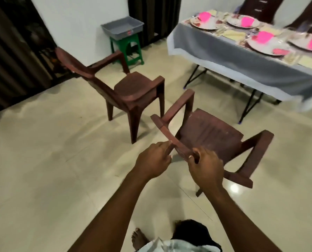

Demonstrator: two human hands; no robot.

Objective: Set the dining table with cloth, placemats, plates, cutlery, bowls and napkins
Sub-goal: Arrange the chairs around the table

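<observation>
Gripping: right hand (205, 166) has its fingers clamped on the backrest top of the near chair (211, 135); left hand (152, 160) only touches it, fingers loosely together.
Desk: (224, 57) looks fully laid up right, cloth, plates (202, 24) and pink bowls (263, 36) on it.
Tip: I'd wrap the left hand too, lift instead of dragging.
Watch: other chair (131, 88) stands near.

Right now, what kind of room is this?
Most likely a home dining room. A table under a grey cloth carries plates with pink bowls; brown plastic armchairs stand on a tiled floor, the near chair gripped at its backrest by the right hand, the left hand touching it.
</observation>
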